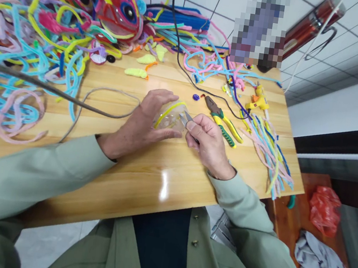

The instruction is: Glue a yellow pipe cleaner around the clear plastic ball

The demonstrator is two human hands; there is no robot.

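Observation:
My left hand [143, 122] is wrapped round a clear plastic dome-like piece [171, 119] with a yellow pipe cleaner strip [169, 111] across it. In my right hand [207, 141] is a pair of small metal scissors [186, 119]; their pointed tips touch or nearly touch the right side of the clear piece. The handles are hidden by my fingers. Just right of that hand lie pliers [224, 121] with yellow-green grips, and a small blue coil [196, 97] sits above them.
Tangled pipe cleaners [26, 59] and a colourful animal-face craft [118, 8] fill the left and back. A dark cable [182, 65] crosses the table. At right are a yellow glue gun [259, 102], a pipe cleaner bundle [272, 149] and a red thermos [309, 26].

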